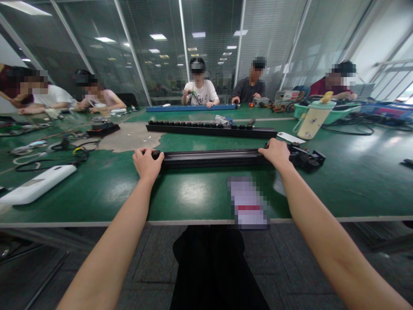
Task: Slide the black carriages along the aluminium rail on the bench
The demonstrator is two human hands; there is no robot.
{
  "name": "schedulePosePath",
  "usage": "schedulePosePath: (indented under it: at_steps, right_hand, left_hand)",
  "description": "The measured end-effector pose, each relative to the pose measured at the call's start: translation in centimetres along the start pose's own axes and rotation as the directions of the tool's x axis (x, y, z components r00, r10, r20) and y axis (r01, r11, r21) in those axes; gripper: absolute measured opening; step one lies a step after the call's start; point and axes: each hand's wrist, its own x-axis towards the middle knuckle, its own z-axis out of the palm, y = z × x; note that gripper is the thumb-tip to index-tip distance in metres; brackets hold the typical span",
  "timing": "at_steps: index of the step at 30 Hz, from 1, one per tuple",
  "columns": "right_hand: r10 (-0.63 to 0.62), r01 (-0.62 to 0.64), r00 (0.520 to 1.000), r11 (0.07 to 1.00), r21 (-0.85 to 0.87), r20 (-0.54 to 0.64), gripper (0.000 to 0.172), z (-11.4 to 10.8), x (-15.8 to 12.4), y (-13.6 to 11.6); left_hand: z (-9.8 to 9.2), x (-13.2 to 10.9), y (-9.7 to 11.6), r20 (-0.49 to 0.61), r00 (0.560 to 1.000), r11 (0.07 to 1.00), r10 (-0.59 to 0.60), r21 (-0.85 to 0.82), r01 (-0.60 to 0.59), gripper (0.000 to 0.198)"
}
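A long black rail (209, 159) lies crosswise in front of me, low over or on the green table (190, 193). My left hand (147, 163) is closed around its left end, thumb on the near side. Near the other end, my right hand (278, 154) grips the rail with thumb and fingers bent over it. Just right of that hand is a cluster of black parts (308, 158); whether it is joined to the rail is hidden. Beyond lies a second black bar (209, 128) with a row of round black knobs along its top.
A phone (248, 202) sits at the front edge, overhanging slightly. To the left are a white oblong case (40, 183) and tangled cables (64, 150). A cream tumbler (314, 120) stands at right by a green basket (345, 110). Several people sit around the table; a blue bar (190, 108) lies before one.
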Motion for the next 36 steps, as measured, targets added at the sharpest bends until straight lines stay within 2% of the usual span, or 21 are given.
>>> schedulePosePath:
  at_steps: [14, 36]
  right_hand:
    - [-0.008, 0.010, 0.999, 0.999, 0.045, -0.050, 0.048, 1.5, 1.3, 1.1]
    - [-0.012, 0.018, 0.997, 0.996, 0.084, -0.074, 0.046, 1.9, 1.5, 1.3]
  left_hand:
    - [0.1, 0.1, -0.1, -0.002, 1.000, 1.000, 0.005, 0.005, -0.005, 0.030]
    - [0.4, 0.2, -0.4, -0.020, 1.000, 1.000, 0.024, -0.002, -0.024, 0.030]
